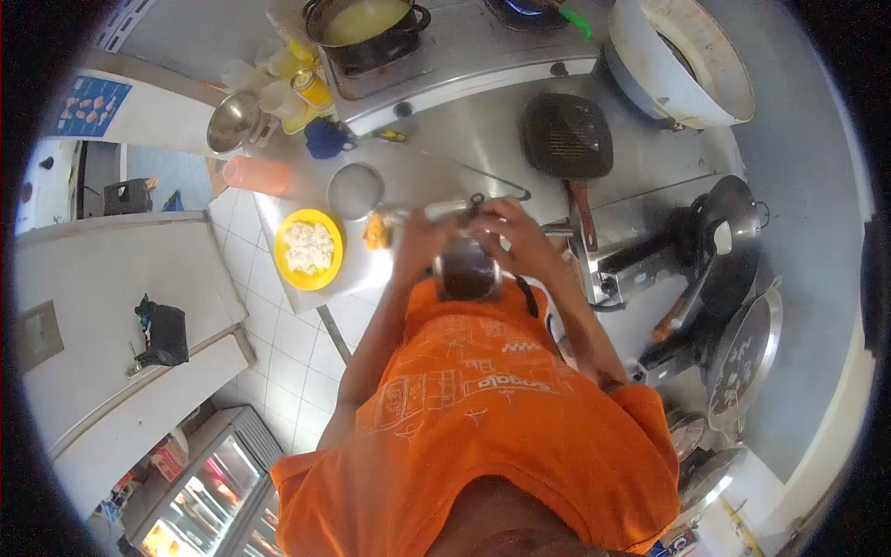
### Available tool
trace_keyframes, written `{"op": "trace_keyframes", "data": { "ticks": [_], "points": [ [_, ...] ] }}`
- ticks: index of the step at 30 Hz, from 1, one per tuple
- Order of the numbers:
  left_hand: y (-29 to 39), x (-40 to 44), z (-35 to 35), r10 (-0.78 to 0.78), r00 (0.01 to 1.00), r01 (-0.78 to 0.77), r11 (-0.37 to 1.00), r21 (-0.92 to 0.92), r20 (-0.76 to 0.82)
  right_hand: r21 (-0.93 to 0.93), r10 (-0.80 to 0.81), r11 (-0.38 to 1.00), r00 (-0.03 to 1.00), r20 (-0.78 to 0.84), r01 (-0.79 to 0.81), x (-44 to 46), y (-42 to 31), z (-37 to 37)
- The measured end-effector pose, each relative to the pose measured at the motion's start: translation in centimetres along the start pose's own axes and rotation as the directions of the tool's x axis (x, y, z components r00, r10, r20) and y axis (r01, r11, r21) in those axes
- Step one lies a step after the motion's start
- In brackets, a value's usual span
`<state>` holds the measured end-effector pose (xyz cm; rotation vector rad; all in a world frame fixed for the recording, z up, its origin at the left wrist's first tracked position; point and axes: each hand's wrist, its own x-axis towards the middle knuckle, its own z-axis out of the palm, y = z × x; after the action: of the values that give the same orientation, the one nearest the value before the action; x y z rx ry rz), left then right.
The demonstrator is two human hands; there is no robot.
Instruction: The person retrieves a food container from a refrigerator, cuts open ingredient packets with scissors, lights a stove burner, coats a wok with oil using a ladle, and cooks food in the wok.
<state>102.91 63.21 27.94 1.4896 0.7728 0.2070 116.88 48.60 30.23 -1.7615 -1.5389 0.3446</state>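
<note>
L grip (425,243) & R grip (518,243) at dark vessel (467,269), tucked in close to body.
Vessel sits btwn the grips, against the orange shirt (473,399), prob. for steadiness; blurry, so can't tell if either is clamped on it or apart. Yellow plate (311,282) w/ white food (308,247) is L of L grip, near tabletop (483,139) edge, likely to stay reachable; orange item (376,230) just beside same grip. Pan (566,135) is fwd-R of R grip, handle this way, prob. for easy pickup. Pot (371,53) on stove (455,74), fwd-L of grips. Tabletop's shiny metal; tiled floor (278,311) L, glass-front fridge (225,473) back-L.
</note>
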Motion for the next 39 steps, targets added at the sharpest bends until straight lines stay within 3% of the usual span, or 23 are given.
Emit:
{"op": "trace_keyframes", "data": {
  "ticks": [3, 5, 7, 9, 12, 16, 18, 20, 22, 23, 25, 28, 30, 31, 33, 36, 38, 39],
  "points": [
    [0.6, -0.3, 0.0, -0.07, 0.997, 0.073, 0.972, 0.222, -0.021, -0.087, -0.08, 0.994, 0.994, -0.08, 0.073, 0.9, 0.4, -0.6],
    [-2.5, 0.8, -0.3, 0.066, 0.995, -0.084, 0.944, 0.32, 0.068, -0.064, -0.13, 0.991, 0.979, -0.156, 0.121, 1.4, 1.5, -0.5],
    [-4.5, 1.7, -0.4, 0.102, 0.987, -0.142, 0.914, 0.381, 0.123, 0.013, -0.165, 0.985, 0.956, -0.241, 0.173, 1.5, 3.0, 0.6],
    [-5.9, 2.1, -0.4, 0.041, 0.989, -0.096, 0.902, 0.42, 0.139, 0.111, -0.123, 0.979, 0.931, -0.344, 0.171, 1.7, 3.8, 1.7],
    [-6.8, 2.3, -2.0, 0.105, 0.934, -0.263, 0.85, 0.457, 0.342, 0.219, -0.007, 0.967, 0.876, -0.483, 0.128, 1.6, 3.7, 3.4],
    [-7.6, 1.5, -1.6, 0.144, 0.952, -0.267, 0.822, 0.503, 0.27, 0.365, 0.274, 0.929, 0.79, -0.549, -0.069, 0.4, 3.0, 5.2],
    [-8.0, 1.6, -1.4, 0.122, 0.955, -0.253, 0.809, 0.531, 0.269, 0.369, 0.317, 0.923, 0.766, -0.559, -0.112, -0.4, 3.3, 5.7],
    [-5.6, 0.9, 0.3, 0.072, 0.995, -0.081, 0.988, 0.133, 0.072, 0.307, 0.292, 0.944, 0.741, -0.604, -0.122, -1.3, 4.6, 6.9],
    [-3.9, 0.8, 1.4, 0.108, 0.994, -0.108, 0.985, -0.132, -0.008, 0.285, 0.291, 0.949, 0.711, -0.64, -0.132, -2.4, 5.9, 8.1],
    [-3.5, 1.2, 1.6, 0.201, 0.98, -0.199, 0.965, -0.172, -0.006, 0.329, 0.336, 0.932, 0.691, -0.64, -0.149, -2.6, 5.9, 8.3],
    [-3.5, 1.6, 1.6, 0.306, 0.952, -0.297, 0.939, -0.172, 0.029, 0.614, 0.591, 0.76, 0.618, -0.519, -0.213, -2.3, 3.3, 7.3],
    [-3.0, 2.0, 1.0, 0.325, 0.936, -0.313, 0.944, -0.106, 0.133, 0.675, 0.678, 0.673, 0.616, -0.401, -0.302, -2.4, 1.0, 5.9],
    [-2.1, 2.1, 1.0, 0.307, 0.929, -0.283, 0.949, -0.137, 0.206, 0.729, 0.617, 0.66, 0.685, -0.388, -0.182, -3.2, 2.0, 6.0],
    [-2.3, 2.6, 0.9, 0.384, 0.888, -0.366, 0.923, -0.116, 0.252, 0.754, 0.585, 0.645, 0.716, -0.381, -0.125, -3.7, 2.4, 6.1],
    [-3.1, 4.6, 0.4, 0.517, 0.784, -0.522, 0.849, -0.088, 0.344, 0.636, 0.54, 0.749, 0.73, -0.42, -0.188, -3.9, 2.8, 5.7],
    [-5.0, 6.3, 0.3, 0.625, 0.719, -0.605, 0.778, -0.169, 0.304, 0.488, 0.475, 0.839, 0.76, -0.444, -0.239, -3.9, 4.1, 5.9],
    [-5.9, 5.8, 1.1, 0.484, 0.853, -0.421, 0.86, -0.289, 0.197, 0.573, 0.545, 0.775, 0.74, -0.394, -0.267, -4.6, 4.7, 6.5],
    [-5.7, 5.4, 1.6, 0.399, 0.904, -0.328, 0.876, -0.354, 0.15, 0.685, 0.624, 0.674, 0.709, -0.329, -0.275, -4.6, 4.7, 6.5]
  ]
}}
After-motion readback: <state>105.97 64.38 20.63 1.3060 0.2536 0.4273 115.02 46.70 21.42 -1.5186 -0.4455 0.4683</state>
